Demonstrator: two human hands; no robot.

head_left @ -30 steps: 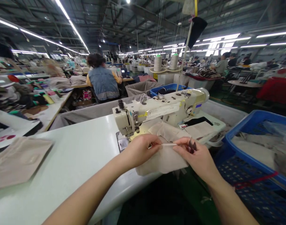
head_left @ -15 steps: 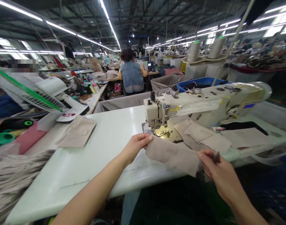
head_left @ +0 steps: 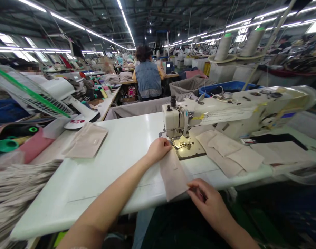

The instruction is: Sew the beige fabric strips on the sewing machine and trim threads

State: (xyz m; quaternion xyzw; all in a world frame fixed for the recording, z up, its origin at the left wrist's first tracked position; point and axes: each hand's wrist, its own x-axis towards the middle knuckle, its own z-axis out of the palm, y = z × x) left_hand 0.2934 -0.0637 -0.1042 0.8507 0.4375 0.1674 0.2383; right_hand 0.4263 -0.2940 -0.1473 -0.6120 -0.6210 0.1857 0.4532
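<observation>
A beige fabric piece [head_left: 174,173] with a small raised strip on it lies at the front of the sewing machine table, its near end by the table edge. My left hand [head_left: 159,149] pinches its far corner, close to the presser foot [head_left: 182,144] of the sewing machine [head_left: 209,116]. My right hand [head_left: 208,199] grips its near right corner between thumb and fingers. Something dark shows inside the curled right fingers, too hidden to name. More beige fabric pieces [head_left: 229,154] lie to the right of the needle plate [head_left: 191,152].
Another stack of beige pieces [head_left: 86,141] sits at the table's left, near a white fan [head_left: 81,117]. Folded fabric [head_left: 18,197] is piled at lower left. Thread cones [head_left: 223,48] stand behind the machine. A person in a denim vest [head_left: 149,77] sits ahead, facing away.
The fabric piece has swung from lying sideways to pointing toward me. My right hand moved left and down with its corner; my left hand stayed near the presser foot. The view shifted slightly.
</observation>
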